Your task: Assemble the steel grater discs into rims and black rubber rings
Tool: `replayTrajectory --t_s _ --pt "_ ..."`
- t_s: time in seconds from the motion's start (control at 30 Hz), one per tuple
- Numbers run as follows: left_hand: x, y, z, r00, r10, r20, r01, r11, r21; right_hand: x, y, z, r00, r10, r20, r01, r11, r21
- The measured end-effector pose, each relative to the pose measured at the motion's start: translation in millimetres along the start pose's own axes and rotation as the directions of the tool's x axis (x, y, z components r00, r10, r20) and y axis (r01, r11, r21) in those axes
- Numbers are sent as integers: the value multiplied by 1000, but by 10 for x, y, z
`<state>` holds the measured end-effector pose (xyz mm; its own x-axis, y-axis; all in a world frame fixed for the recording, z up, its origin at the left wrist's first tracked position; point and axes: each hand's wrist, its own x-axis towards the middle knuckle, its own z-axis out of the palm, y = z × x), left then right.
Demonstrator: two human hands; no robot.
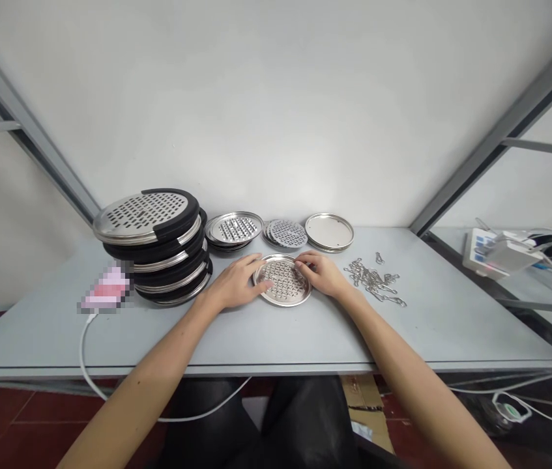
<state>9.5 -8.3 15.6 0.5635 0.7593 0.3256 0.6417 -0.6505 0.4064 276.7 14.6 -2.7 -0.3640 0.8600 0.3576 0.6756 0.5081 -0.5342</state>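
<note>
A round metal grater disc [283, 283] with a raised rim and a patterned, perforated face lies on the table in front of me. At its left edge is my left hand [241, 283], with the thumb over the face and the fingers round the rim. My right hand [323, 270] grips the opposite edge, its fingers bent over the rim. Behind the disc are a pile of slotted metal discs [236, 229], several flat perforated discs [287, 233] and rimmed plain plates [329, 231]. Small wire clips [373, 280] lie scattered to the right.
A tall stack of slotted discs with black edging [151, 221] stands at left, beside a blurred pink item [107, 288] on a white cable [83, 345]. A power strip [481, 251] with cables is beyond the right frame post. The wall [276, 117] closes off the back.
</note>
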Motion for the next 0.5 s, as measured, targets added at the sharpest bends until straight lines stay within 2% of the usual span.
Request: replayTrajectory --t_s 0.07,0.13,0.2,0.23,0.4,0.5 --pt "7 25 -11 978 87 -188 -88 996 2 -2 -2 0 1000 1 0 -1 1000 -2" --pt "15 43 -27 902 201 -381 -193 979 60 -4 -3 2 1000 -3 -5 3 1000 -2" --pt "25 47 -40 833 268 -484 -218 963 158 -4 -3 7 1000 -7 -10 7 1000 0" --pt "31 43 -43 826 266 -496 -188 961 202 -4 -3 9 1000 -8 -10 8 1000 0" --pt "55 -13 -15 912 110 -395 7 959 283 -5 7 18 1000 -9 -2 9 1000 -15" --pt "58 -40 12 930 56 -363 48 961 271 -7 12 20 1000 -14 -1 14 1000 -24"
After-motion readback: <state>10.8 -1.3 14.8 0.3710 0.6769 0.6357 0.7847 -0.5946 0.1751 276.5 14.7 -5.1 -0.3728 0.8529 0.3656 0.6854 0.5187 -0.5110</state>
